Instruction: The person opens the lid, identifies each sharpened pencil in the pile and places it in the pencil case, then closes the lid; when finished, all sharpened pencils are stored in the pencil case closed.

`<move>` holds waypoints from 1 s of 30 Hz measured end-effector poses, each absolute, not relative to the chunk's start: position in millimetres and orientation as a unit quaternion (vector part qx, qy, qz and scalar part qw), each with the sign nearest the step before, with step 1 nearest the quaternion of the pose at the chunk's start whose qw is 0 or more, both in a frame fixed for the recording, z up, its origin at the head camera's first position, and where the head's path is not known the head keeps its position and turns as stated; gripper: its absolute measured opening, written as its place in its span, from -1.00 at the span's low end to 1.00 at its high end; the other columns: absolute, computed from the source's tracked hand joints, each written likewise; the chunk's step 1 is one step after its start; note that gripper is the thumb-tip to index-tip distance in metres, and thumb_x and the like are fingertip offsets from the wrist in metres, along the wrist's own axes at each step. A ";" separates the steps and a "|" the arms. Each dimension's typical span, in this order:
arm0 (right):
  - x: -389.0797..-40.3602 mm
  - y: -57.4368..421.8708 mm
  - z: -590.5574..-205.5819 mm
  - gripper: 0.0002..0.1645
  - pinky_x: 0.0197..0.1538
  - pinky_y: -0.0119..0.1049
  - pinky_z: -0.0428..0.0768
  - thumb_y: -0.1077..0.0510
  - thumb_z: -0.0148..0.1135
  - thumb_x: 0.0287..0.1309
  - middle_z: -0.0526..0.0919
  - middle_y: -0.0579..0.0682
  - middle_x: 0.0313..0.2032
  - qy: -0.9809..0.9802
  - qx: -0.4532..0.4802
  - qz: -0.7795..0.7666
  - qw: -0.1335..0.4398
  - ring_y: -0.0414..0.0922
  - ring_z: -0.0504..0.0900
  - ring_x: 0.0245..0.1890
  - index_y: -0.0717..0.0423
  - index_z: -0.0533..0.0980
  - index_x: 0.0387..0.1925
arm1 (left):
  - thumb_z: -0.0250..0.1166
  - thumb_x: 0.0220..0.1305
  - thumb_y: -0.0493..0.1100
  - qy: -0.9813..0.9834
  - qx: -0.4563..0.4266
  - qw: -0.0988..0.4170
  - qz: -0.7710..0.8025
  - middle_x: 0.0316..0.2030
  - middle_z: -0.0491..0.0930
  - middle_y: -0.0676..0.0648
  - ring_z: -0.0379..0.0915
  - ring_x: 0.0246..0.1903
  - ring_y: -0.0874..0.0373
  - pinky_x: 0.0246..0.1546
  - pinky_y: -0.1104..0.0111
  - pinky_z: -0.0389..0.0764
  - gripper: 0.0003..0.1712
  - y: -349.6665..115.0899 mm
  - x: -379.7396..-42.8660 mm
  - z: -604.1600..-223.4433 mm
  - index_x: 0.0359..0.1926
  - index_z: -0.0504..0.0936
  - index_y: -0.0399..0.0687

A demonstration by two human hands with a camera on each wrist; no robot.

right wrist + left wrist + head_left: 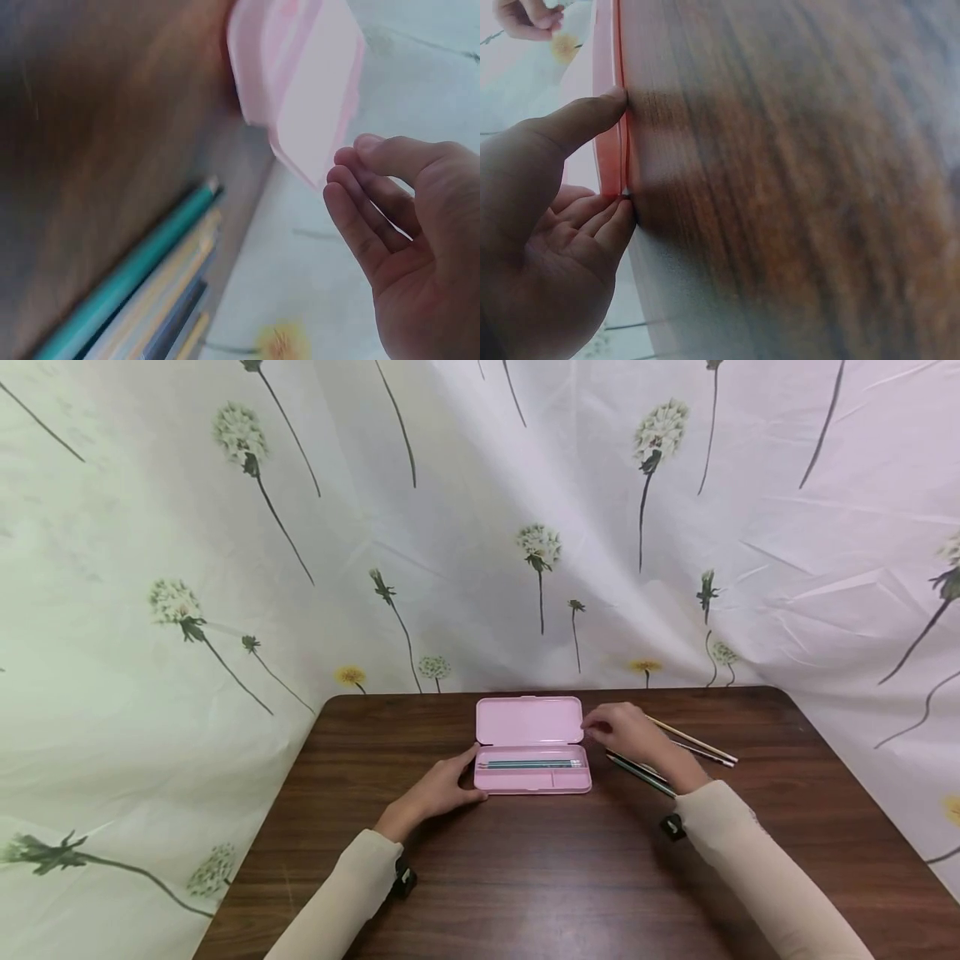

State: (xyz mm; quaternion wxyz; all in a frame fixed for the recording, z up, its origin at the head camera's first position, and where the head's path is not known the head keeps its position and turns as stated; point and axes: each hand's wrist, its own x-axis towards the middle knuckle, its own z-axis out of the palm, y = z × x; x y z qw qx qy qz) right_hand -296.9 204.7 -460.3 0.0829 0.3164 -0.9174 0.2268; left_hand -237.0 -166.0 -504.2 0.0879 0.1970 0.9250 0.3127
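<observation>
A pink pencil case (513,782) lies unfolded near the table's back edge, its lid (528,720) tipped back towards the cloth. Green pencils (525,765) with white ends lie in its long compartment. My left hand (442,787) holds the case at its left end, thumb at the front corner and fingers along the side, as the left wrist view also shows. My right hand (630,731) hovers beside the lid's right edge. Its fingers (360,217) are loosely bent with nothing between them; whether the tips touch the lid I cannot tell.
Several loose pencils (643,774) lie right of the case, partly hidden under my right forearm; a green one (135,274) shows nearest in the right wrist view. A dandelion-printed cloth (465,568) hangs behind the dark wooden table (525,868).
</observation>
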 end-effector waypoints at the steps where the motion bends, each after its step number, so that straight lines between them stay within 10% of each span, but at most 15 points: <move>1: -297.0 210.1 -457.2 -0.87 -0.13 -0.08 0.73 0.33 0.43 0.30 0.84 0.02 -0.20 -0.917 0.313 0.229 0.088 -0.11 0.74 -0.24 0.14 0.80 -0.16 | 0.48 0.40 -0.02 0.924 0.199 0.087 0.314 0.62 0.23 -0.26 0.23 0.59 -0.15 0.53 -0.07 0.37 0.06 -166.3 -236.6 -503.9 0.69 0.09 -0.18; 30: -248.3 325.2 -451.1 -0.90 -0.30 -0.20 0.63 0.25 0.38 0.34 0.78 -0.12 -0.34 -0.960 0.207 0.188 0.025 -0.25 0.64 -0.36 0.11 0.78 -0.19 | 0.49 0.37 0.09 0.919 0.217 0.079 0.318 0.58 0.27 -0.32 0.29 0.55 -0.19 0.52 -0.05 0.39 0.09 -174.8 -241.9 -511.5 0.67 0.13 -0.22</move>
